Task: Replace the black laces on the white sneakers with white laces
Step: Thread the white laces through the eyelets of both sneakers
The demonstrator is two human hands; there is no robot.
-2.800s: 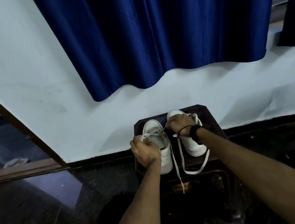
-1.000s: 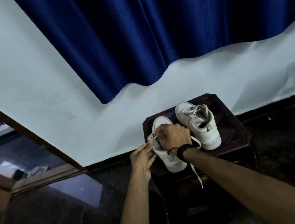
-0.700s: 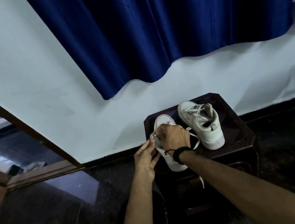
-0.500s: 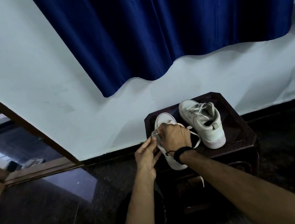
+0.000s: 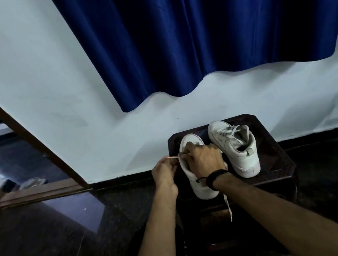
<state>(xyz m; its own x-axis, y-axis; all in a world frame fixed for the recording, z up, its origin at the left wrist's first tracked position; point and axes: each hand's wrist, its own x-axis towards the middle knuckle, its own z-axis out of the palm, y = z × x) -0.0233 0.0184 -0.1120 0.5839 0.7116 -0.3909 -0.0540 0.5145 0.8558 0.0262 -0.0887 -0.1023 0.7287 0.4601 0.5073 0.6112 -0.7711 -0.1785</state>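
Currently, your left hand [image 5: 164, 171] pinches the white lace [image 5: 173, 156] end just beside the left sneaker [image 5: 198, 184]. Your right hand [image 5: 205, 159] curls over that sneaker's opening, gripping it. The right sneaker [image 5: 236, 149] stands free alongside on the dark wooden stool [image 5: 278, 158].

The left hand [image 5: 164, 171] now pinches the white lace [image 5: 173, 157], pulling it sideways off the left sneaker [image 5: 197, 185].

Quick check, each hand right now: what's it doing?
Left hand: pinches the white lace end.
Right hand: grips the left sneaker at its top.
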